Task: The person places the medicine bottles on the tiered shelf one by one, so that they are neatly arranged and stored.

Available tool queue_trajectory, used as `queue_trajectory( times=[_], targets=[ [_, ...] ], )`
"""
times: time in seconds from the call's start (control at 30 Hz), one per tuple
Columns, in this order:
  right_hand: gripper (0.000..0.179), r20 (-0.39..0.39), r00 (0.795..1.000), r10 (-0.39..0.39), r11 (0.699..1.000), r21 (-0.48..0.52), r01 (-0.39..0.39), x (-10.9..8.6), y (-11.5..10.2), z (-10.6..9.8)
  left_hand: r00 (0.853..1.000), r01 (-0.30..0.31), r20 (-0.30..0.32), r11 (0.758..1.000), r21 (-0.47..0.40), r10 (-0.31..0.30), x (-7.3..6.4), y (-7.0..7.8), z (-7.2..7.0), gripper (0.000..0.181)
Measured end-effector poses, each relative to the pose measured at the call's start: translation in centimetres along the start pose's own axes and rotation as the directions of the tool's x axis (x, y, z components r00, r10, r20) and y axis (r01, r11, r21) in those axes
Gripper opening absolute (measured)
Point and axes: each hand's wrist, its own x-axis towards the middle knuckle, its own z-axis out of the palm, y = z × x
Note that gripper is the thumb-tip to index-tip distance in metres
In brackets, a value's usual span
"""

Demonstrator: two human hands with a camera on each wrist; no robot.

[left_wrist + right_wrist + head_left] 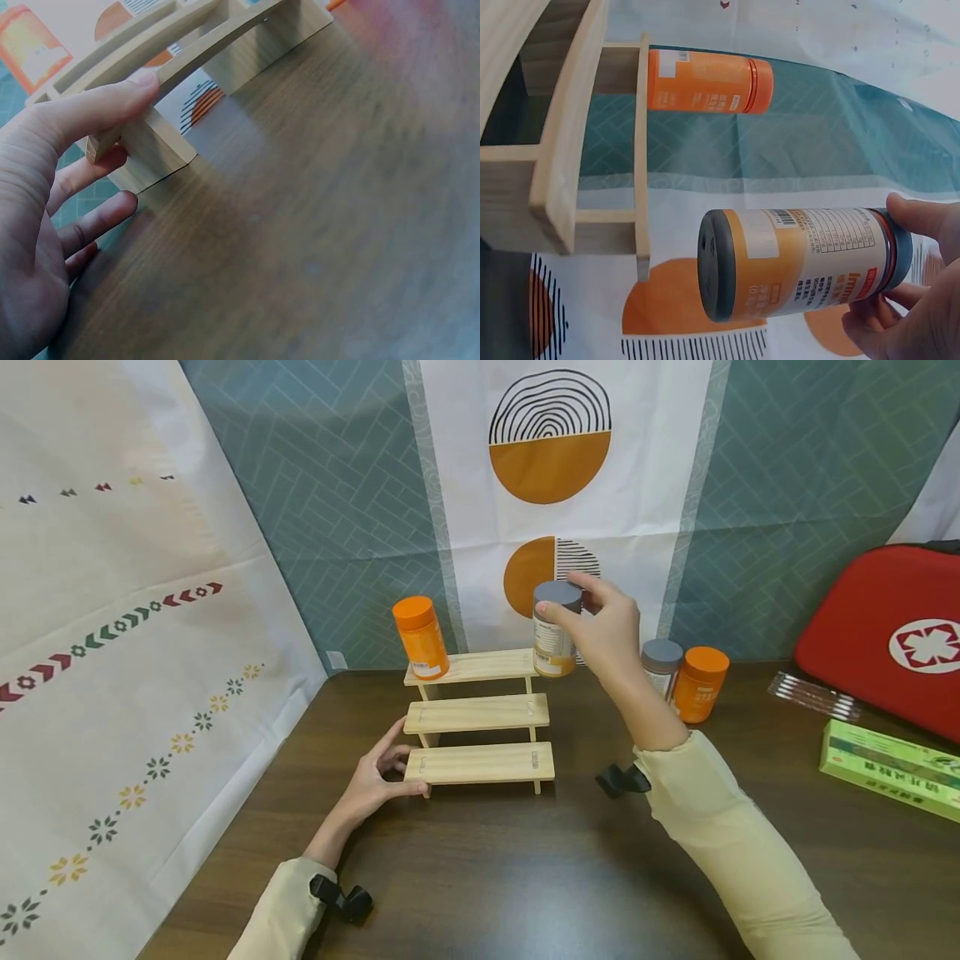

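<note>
A three-step wooden shelf [480, 763] stands on the table. My left hand [370, 783] pinches its left end at the lowest step, with the thumb [127, 101] on the front edge and the fingers around the side. My right hand [617, 631] holds a supplement bottle [795, 262] by its grey lid, thumb on one side and fingers on the other. This bottle is raised, close to the right end of the top step. An orange bottle [422, 642] with an orange lid stands on the top step's left end.
Right of the shelf stand another grey-lidded bottle [662, 664], partly behind my right forearm, and an orange bottle [701, 685]. Farther right lie a clear pack of thin sticks [813, 696], a green box [892, 768] and a red first-aid bag [862, 618]. Patterned cloths hang behind and at left.
</note>
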Motion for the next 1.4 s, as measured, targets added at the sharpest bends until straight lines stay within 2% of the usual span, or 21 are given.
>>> queue_trajectory(
  times=[0.2,0.33,0.47,0.7,1.17,1.4],
  targets=[
    [0.057,-0.010,1.000,0.013,1.000,0.009,-0.013,1.6,-0.6,1.2,1.000,0.007,-0.002,1.000,-0.004,-0.007,-0.1,0.0,-0.1,0.104],
    [0.058,0.011,1.000,-0.019,1.000,0.002,0.019,2.4,-0.6,2.2,1.000,0.011,0.005,1.000,-0.005,-0.011,-0.2,0.1,-0.2,0.104],
    [0.059,0.049,0.998,-0.046,0.999,0.012,0.046,2.9,-0.4,3.4,1.000,0.012,0.002,1.000,-0.004,-0.012,-0.3,0.2,-0.3,0.104],
    [0.058,0.076,0.996,-0.048,0.999,0.006,0.047,3.0,0.1,5.0,1.000,0.020,-0.004,1.000,0.001,-0.020,-0.4,0.2,-0.3,0.105],
    [0.059,0.095,0.995,0.006,1.000,0.001,-0.006,2.9,1.7,5.5,1.000,0.013,0.026,0.999,-0.031,-0.012,0.0,0.1,-0.1,0.105],
    [0.060,0.095,0.995,-0.006,1.000,-0.010,0.007,2.9,1.8,5.7,1.000,0.008,0.017,1.000,-0.027,-0.007,0.0,0.2,-0.1,0.105]
  ],
)
